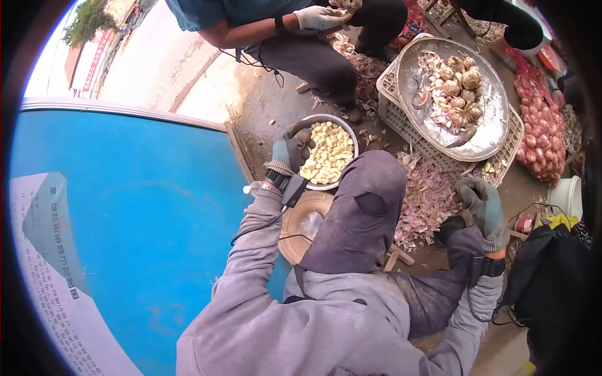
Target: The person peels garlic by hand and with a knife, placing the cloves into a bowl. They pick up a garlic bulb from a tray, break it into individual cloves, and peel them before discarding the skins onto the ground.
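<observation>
My left hand [291, 149], in a grey and dark work glove, is at the left rim of a metal bowl [356, 150]. Its fingers curl inward over the edge, and what they hold, if anything, is hidden. Peeled garlic cloves [329, 150] fill the bowl. Over by my right knee, my right hand [481, 203] wears a similar glove. Its fingers bend down and look closed, with their tips hard to see. Beside it lies a heap of pinkish garlic skins [423, 197] on the ground.
A large round metal tray [495, 135] with garlic bulbs [461, 91] and a curved-handled tool rests on a plastic crate [401, 128]. Red net sacks of garlic [539, 138] stand at right. Opposite sits another person with a white-gloved hand [321, 17]. A blue panel [138, 188] is at left.
</observation>
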A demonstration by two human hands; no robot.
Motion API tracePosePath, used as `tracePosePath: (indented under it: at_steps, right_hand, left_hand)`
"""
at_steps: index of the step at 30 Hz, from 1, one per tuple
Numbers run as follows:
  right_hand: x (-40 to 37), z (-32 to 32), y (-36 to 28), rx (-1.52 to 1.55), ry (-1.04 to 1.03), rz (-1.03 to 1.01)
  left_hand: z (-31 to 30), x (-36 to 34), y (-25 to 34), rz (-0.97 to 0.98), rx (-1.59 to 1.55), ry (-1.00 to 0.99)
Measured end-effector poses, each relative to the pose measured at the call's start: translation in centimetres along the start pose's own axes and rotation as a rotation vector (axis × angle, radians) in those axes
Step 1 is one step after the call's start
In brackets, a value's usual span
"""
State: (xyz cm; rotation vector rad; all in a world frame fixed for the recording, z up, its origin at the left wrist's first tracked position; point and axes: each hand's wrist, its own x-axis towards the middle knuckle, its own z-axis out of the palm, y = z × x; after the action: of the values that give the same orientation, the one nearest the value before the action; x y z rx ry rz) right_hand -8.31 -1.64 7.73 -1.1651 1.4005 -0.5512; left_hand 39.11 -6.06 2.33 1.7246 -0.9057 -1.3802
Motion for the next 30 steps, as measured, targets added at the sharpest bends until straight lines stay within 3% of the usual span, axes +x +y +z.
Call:
tracePosePath:
  at_steps: [4, 6, 8, 9, 12, 13, 14, 16, 17, 18, 20, 21, 22, 24, 26, 28, 30]
  right_hand:
    - [-3.1, 1.0, -4.0, 0.198, 0.077, -0.032]
    - [-4.8, 0.8, -5.6, 0.188, 0.073, -0.067]
    - [-7.0, 0.9, -7.4, 0.208, 0.113, -0.119]
    - [-8.1, 0.8, -7.9, 0.196, 0.112, -0.152]
    - [-11.5, 2.4, -9.5, 0.191, 0.180, -0.237]
    - [-12.5, 3.6, -10.1, 0.202, 0.197, -0.246]
    - [-13.3, 4.8, -10.5, 0.213, 0.217, -0.257]
    - [-13.9, 6.2, -10.4, -0.245, 0.319, -0.496]
    - [-14.2, 6.9, -9.9, -0.317, 0.368, -0.521]
    - [-14.4, 7.6, -9.3, -0.386, 0.409, -0.550]
    - [-15.1, 8.7, -7.6, -0.365, 0.446, -0.486]
    - [-15.2, 9.2, -6.7, -0.396, 0.500, -0.543]
    - [-15.3, 9.6, -6.0, -0.423, 0.552, -0.601]
    - [-15.9, 10.1, -4.7, -0.302, 0.542, -0.539]
    - [-16.6, 10.1, -3.7, -0.087, 0.515, -0.414]
    - [-17.2, 9.7, -2.9, 0.001, 0.494, -0.410]
    - [-17.1, 9.1, -1.0, 0.143, 0.528, -0.482]
  left_hand:
    - [0.4, -2.8, 2.4, 0.095, -0.305, -0.170]
    - [2.8, -4.8, 4.4, 0.320, -0.325, -0.368]
    - [6.2, -6.9, 6.4, 0.506, -0.248, -0.399]
    - [7.8, -7.6, 6.8, 0.516, -0.303, -0.489]
    - [12.3, -11.7, 8.4, 0.239, -0.651, -0.801]
    - [14.4, -13.2, 8.1, 0.410, -0.335, -0.626]
    - [15.5, -14.6, 8.0, 0.399, -0.348, -0.676]
    - [17.4, -16.7, 7.8, 0.512, -0.155, -0.747]
    - [18.6, -16.6, 5.8, 0.198, -0.483, -0.908]
    - [19.5, -17.3, 5.7, 0.190, -0.483, -0.936]
    - [20.5, -18.6, 5.5, -0.002, -0.578, -0.884]
    - [21.0, -18.6, 5.3, 0.431, -0.156, -0.787]
    - [21.0, -19.2, 5.0, 0.427, -0.148, -0.787]
    - [20.8, -20.7, 5.1, 0.541, -0.017, -0.749]
    - [20.8, -21.3, 4.8, 0.426, 0.025, -0.768]
    - [21.3, -21.7, 4.4, 0.055, -0.438, -0.887]
    - [21.0, -22.5, 4.8, 0.100, -0.372, -0.909]
